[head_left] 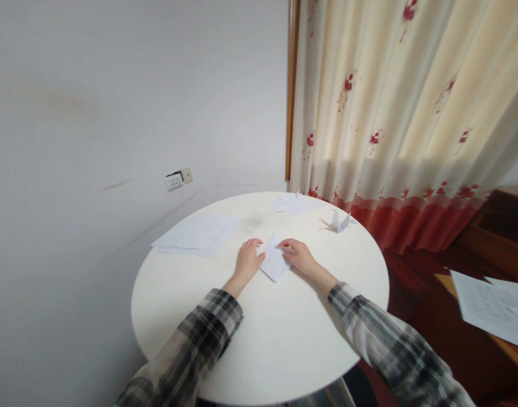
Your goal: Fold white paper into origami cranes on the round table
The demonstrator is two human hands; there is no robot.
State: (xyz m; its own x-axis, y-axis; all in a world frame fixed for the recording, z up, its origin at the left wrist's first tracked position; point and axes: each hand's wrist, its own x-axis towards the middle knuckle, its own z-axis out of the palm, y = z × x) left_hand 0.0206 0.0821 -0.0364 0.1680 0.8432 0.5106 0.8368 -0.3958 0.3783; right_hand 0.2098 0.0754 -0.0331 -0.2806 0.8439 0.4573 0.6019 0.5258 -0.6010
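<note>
We judge fold in hand: left hand [247, 260], grip loosely open, at folded paper [273, 269]; right hand [300, 255] over edge, can't tell if pinching. Next crease needs edges aligned.

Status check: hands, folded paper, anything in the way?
Left hand at folded paper's left edge, right hand at its right. Folded paper on table. Sheets and crane sit apart, not blocking.

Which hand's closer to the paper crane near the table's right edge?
Right. The right hand is at the folded paper, nearer the wearer and left of the paper crane. The left hand is farther left, across the folded paper.
</note>
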